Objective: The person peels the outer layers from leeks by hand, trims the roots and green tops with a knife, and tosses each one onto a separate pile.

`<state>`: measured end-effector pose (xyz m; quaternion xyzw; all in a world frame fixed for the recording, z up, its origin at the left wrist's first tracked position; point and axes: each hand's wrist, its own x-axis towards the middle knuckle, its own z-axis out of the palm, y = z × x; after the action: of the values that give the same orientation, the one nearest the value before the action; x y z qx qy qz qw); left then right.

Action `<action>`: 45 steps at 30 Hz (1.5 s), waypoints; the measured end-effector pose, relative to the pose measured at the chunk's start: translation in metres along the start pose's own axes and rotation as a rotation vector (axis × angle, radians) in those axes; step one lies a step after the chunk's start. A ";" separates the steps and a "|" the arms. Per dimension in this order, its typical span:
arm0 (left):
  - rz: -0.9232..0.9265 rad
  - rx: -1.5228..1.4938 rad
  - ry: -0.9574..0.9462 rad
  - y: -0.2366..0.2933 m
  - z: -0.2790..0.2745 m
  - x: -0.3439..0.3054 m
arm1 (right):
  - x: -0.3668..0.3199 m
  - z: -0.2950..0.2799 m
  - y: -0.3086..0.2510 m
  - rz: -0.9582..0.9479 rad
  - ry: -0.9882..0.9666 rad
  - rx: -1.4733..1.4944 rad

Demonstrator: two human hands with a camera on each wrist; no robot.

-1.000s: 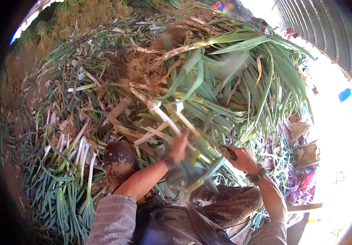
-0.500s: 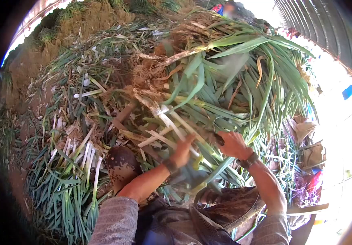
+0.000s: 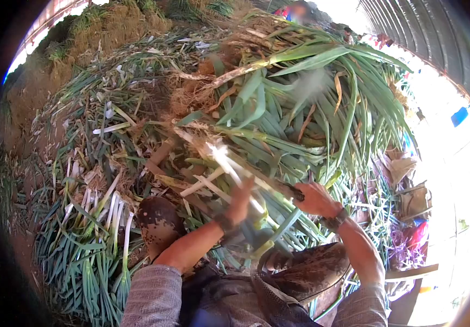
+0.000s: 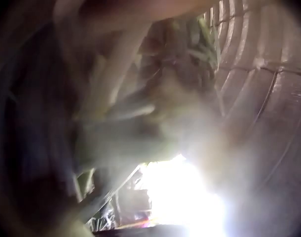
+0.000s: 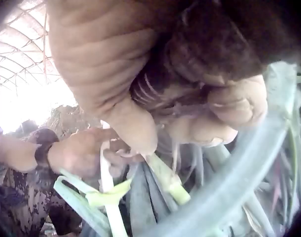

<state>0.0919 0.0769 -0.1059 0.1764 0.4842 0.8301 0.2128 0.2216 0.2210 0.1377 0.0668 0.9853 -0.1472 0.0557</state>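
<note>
In the head view my left hand (image 3: 239, 203) is around the pale stalk of a leek (image 3: 222, 161), whose roots point up and left. My right hand (image 3: 318, 200) grips the dark handle of a knife (image 3: 281, 186); its blade slants up and left alongside the leek. From the right wrist, curled fingers wrap a dark ribbed handle (image 5: 155, 91), and beyond it the left hand (image 5: 81, 155) holds a thin white stalk (image 5: 107, 170). The left wrist view is blurred, with a pale stalk (image 4: 122, 64) showing under the hand.
A big heap of untrimmed leeks (image 3: 322, 109) rises ahead. Trimmed leeks with white stems (image 3: 115, 218) lie in bundles at the left. Leaf scraps (image 3: 98, 98) cover the ground beyond. My knee (image 3: 161, 220) is beside the left forearm. Purple ties (image 3: 404, 248) lie at right.
My right hand has moved up and left with the knife, closer to the left hand, then slightly back right. The left hand has stayed at the leek, its fingers shifting a little.
</note>
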 end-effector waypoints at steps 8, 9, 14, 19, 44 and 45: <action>-0.271 -0.281 0.393 0.083 -0.063 0.062 | -0.070 0.025 0.049 0.127 0.011 -0.099; -0.275 -0.278 0.389 0.089 -0.061 0.059 | -0.072 0.025 0.051 0.090 0.124 -0.070; -0.223 -0.382 0.248 0.087 -0.063 0.066 | -0.068 0.024 0.061 0.062 0.099 -0.100; -0.221 -0.451 -0.024 0.106 -0.052 0.055 | -0.044 0.036 0.044 -0.060 0.216 -0.030; -0.276 -0.664 -0.100 0.105 -0.013 0.026 | 0.057 -0.003 -0.044 -0.150 0.250 -0.035; -0.282 -0.683 -0.116 0.106 -0.012 0.022 | 0.056 -0.005 -0.045 -0.159 0.205 -0.068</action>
<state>0.0477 0.0332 -0.0160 0.0735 0.1863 0.8951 0.3985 0.1595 0.1865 0.1475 0.0011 0.9924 -0.1100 -0.0547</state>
